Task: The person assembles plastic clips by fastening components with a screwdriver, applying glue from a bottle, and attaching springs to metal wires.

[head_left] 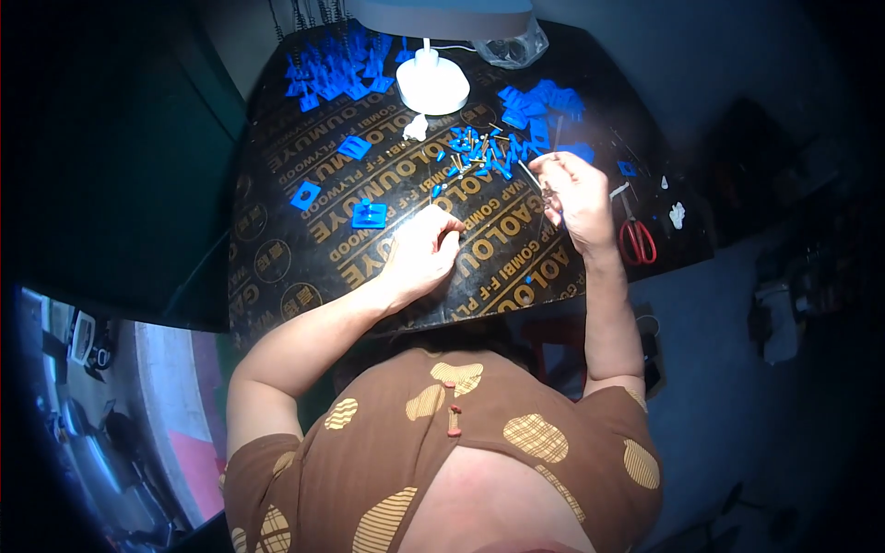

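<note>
My left hand [421, 253] rests on the dark plywood table [277, 184], fingers curled together near a tiny blue piece; whether it pinches anything is unclear. My right hand [573, 198] is raised a little over the table and pinches a thin metal pin or small tool between thumb and fingers. Just beyond it lies a scatter of small blue plastic parts and brass pins [479, 152]. A flat blue square part [369, 215] lies left of my left hand.
A white lamp base [432, 85] stands at the table's far middle. More blue parts are heaped at the far left [332, 64] and far right [544, 106]. Red-handled scissors [636, 235] lie by the right edge. Two loose blue squares [305, 194] lie left.
</note>
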{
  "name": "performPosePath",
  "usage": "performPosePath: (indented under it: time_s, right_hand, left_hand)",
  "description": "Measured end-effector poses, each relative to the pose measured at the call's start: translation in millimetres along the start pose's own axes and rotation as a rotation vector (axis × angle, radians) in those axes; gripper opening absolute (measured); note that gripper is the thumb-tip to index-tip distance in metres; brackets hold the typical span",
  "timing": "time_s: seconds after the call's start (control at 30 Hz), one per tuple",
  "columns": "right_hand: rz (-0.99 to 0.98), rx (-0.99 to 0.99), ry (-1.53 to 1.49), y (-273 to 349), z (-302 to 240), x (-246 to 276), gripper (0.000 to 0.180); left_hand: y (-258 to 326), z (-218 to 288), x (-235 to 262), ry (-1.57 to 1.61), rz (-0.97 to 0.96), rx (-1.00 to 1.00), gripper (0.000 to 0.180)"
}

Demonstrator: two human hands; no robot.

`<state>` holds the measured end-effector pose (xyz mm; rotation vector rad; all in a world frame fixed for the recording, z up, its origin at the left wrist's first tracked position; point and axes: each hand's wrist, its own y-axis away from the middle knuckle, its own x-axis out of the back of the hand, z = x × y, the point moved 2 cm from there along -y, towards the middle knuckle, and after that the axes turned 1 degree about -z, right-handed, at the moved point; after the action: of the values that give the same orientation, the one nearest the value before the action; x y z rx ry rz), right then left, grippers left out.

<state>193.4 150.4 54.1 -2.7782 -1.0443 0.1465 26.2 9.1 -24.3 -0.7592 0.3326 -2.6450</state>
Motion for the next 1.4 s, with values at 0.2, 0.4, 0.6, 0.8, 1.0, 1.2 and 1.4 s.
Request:
performPosePath:
  time_s: [0.2, 0.4, 0.6, 0.8, 1.0, 1.2, 1.4]
  right_hand:
    - [0.105, 0.045, 0.441, -6.8, 27.0, 0.6, 0.03]
    - [-0.203, -0.035, 0.682, -10.3, 38.1, -9.1, 0.023]
    - [-0.335, -0.009, 1.083, -17.3, 32.5, -26.0, 0.027]
    - [-0.368, 0.189, 1.253, -21.5, 41.1, -33.8, 0.028]
    - [-0.417, 0.273, 1.342, -27.1, 47.3, -40.2, 0.026]
    - [-0.41, 0.21, 1.379, -26.6, 43.6, -44.4, 0.027]
    - [-0.344, 0.246, 1.244, -22.3, 36.4, -30.6, 0.03]
  left_hand:
    - [-1.2, 5.3, 1.8, -0.033, -0.001, -0.029, 0.01]
    - [-0.5, 7.2, 3.5, -0.03, 0.004, -0.04, 0.011]
    - [-0.6, 6.0, 2.8, -0.026, -0.024, 0.018, 0.013]
    - [0.9, 6.6, 3.9, -0.006, -0.025, 0.018, 0.014]
    - [0.4, 5.1, 3.2, -0.017, -0.023, -0.011, 0.014]
    - [1.2, 5.3, 2.9, -0.003, -0.017, -0.026, 0.014]
    - [1.5, 8.4, 5.0, -0.006, -0.026, 0.016, 0.012]
